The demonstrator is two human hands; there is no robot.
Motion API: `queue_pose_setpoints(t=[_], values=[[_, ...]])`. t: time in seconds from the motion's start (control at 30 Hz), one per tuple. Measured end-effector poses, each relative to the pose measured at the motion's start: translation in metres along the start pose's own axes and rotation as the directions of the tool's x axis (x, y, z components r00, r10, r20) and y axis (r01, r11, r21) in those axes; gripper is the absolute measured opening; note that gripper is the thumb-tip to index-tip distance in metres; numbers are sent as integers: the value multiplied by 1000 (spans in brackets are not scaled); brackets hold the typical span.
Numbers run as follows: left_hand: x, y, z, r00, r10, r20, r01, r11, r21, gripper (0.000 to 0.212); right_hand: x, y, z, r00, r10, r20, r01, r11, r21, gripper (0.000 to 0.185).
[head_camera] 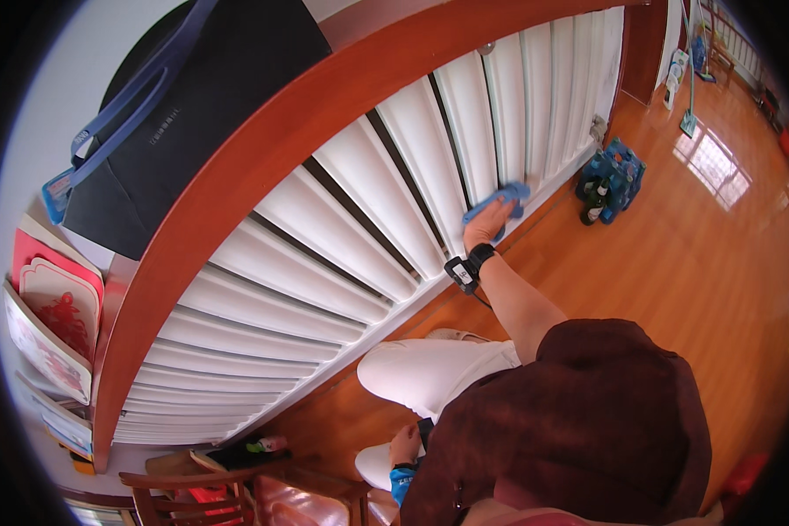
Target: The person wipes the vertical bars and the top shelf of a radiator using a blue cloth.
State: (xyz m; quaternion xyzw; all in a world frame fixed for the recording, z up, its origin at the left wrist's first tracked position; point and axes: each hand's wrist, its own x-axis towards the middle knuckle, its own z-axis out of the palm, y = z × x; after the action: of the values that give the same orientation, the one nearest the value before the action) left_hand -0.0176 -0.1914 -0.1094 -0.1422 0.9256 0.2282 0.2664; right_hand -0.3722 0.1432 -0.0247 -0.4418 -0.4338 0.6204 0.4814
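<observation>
My right hand [488, 223] presses a blue cloth [513, 197] against the lower ends of the white slats of a radiator or slatted panel [404, 191], close to its bottom rail. A black strap with a small device sits on that wrist. My left hand [404, 444] lies low by my knee in white trousers, next to a small black object [425, 430]; a blue band or cuff is at its wrist. Its fingers are partly curled, and whether they hold anything cannot be told.
A red-brown wooden ledge [237, 138] runs above the slats, bearing a black bag [191, 118] and red-patterned cards [62, 309]. Bottles [611, 181] stand on the wooden floor by the wall. Farther off is a mop [688, 123]. A wooden chair [184, 486] stands at the lower left.
</observation>
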Motion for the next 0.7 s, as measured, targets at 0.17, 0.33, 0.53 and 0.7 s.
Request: queue_pose_setpoints(t=[0.17, 0.33, 0.53, 0.7], values=[[0, 11, -3, 999, 30, 13, -30, 999, 13, 39, 35, 33, 6, 978, 203, -52, -185, 952, 243, 30], [4, 4, 2, 989, -62, 136, 43, 990, 136, 42, 48, -41, 13, 994, 112, 7, -107, 930, 351, 42], [23, -15, 20, 940, -106, 326, 69, 990, 124, 44, 64, -193, 35, 880, -404, 250, 184, 774, 605, 45], [53, -69, 67, 940, -81, 331, 31, 988, 154, 42, 40, -267, 53, 769, -585, 257, 319, 700, 639, 55]])
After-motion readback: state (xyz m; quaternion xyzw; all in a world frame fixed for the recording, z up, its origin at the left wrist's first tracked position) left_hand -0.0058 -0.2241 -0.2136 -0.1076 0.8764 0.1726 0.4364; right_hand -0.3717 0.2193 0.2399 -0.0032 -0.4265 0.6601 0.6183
